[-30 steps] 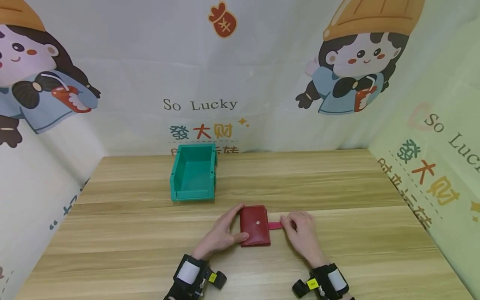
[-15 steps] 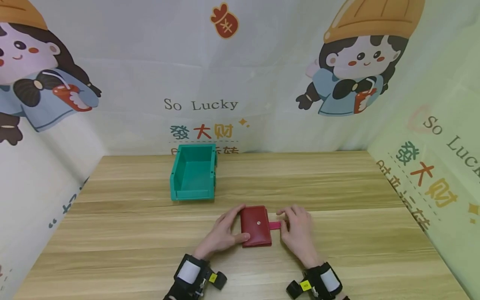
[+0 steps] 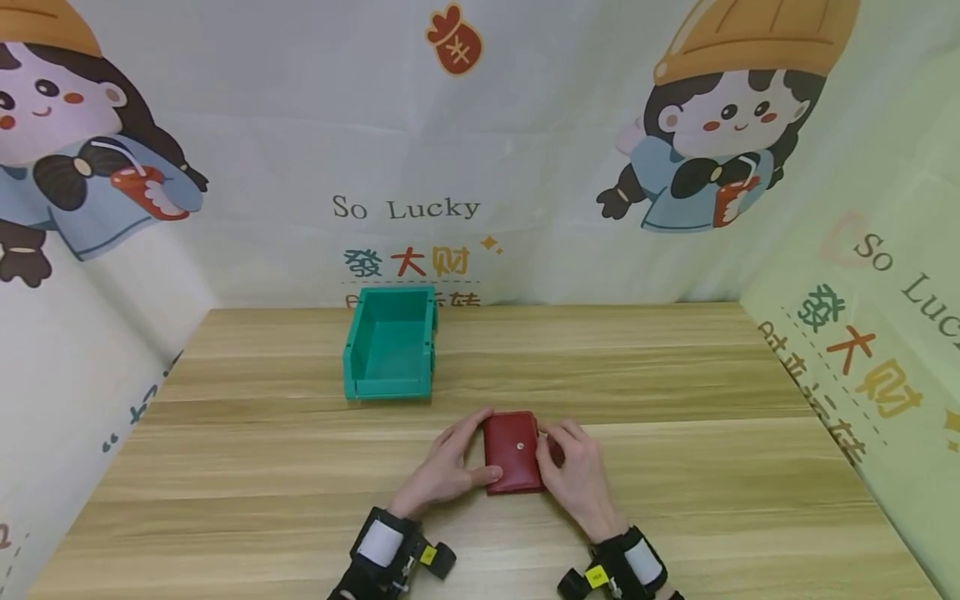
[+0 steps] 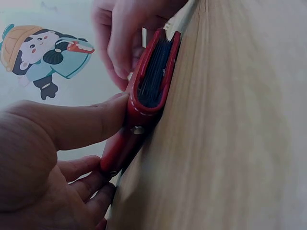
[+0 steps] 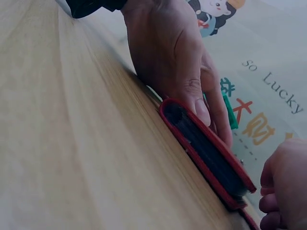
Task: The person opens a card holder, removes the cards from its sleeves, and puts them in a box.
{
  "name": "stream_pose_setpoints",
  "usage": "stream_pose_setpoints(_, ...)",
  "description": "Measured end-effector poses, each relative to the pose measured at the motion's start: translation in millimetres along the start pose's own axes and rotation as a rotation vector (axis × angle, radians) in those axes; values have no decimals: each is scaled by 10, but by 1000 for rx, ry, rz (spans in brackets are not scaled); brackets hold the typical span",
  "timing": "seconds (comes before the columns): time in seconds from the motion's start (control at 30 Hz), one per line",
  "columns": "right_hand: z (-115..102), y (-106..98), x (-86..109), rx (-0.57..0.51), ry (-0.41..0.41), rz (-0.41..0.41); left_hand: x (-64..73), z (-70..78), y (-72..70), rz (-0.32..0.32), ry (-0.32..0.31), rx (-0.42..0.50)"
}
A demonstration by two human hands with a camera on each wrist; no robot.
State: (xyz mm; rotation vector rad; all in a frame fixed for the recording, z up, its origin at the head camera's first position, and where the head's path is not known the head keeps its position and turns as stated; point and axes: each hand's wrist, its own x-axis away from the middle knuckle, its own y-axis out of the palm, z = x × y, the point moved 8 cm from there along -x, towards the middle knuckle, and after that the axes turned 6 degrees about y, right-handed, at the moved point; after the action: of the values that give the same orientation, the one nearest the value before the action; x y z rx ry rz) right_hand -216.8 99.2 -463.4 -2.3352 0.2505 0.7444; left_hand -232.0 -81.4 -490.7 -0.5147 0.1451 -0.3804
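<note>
A red card holder (image 3: 513, 454) with a metal snap stud lies closed on the table. In both wrist views its side shows dark inner leaves between red covers. My left hand (image 3: 448, 467) holds its left side, thumb on the top cover and fingers at the spine, as the left wrist view (image 4: 53, 153) also shows. My right hand (image 3: 576, 471) is at the card holder's right edge with fingers bent, covering the strap in the head view. In the right wrist view part of the strap (image 5: 249, 219) shows below that hand; whether the fingertips pinch anything is hidden.
A teal open-fronted bin (image 3: 390, 343) stands at the back of the wooden table (image 3: 675, 375), left of centre. Printed cloth walls (image 3: 540, 167) rise behind the table and at both sides. A strapped-on camera sits at each wrist.
My right hand has let go of the pink strap's end and moved left to the card holder's right edge, covering the strap. The left hand keeps its hold.
</note>
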Motion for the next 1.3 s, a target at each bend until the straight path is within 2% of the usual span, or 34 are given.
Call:
stream_pose_setpoints(0.2, 103, 48, -22, -67, 155, -91, -12, -3, 2, -1, -7, 13)
stream_pose_setpoints(0.4, 135, 93, -17, -64, 206, -153, -9, 6, -20, 1, -16, 17)
stream_pose_setpoints(0.67, 179, 83, 5, -124, 250, -141, 21, -23, 2, -11, -43, 29)
stream_pose_setpoints(0.83, 238, 76, 13, -205, 295, -117, 29, -36, 9, -17, -57, 34)
stream_pose_setpoints(0.93, 217, 65, 18, -284, 263, -109, 21, -17, 16, -31, -37, 27)
stream_pose_setpoints(1.1, 114, 47, 22, -363, 122, -118, -2, 42, 21, -47, 4, 12)
stream_pose_setpoints(1.2, 57, 61, 27, -392, 50, -153, -1, 62, 22, -35, -1, 12)
stream_pose_setpoints(1.3, 30, 100, 35, -400, 21, -209, 3, 75, 47, -18, -32, 33)
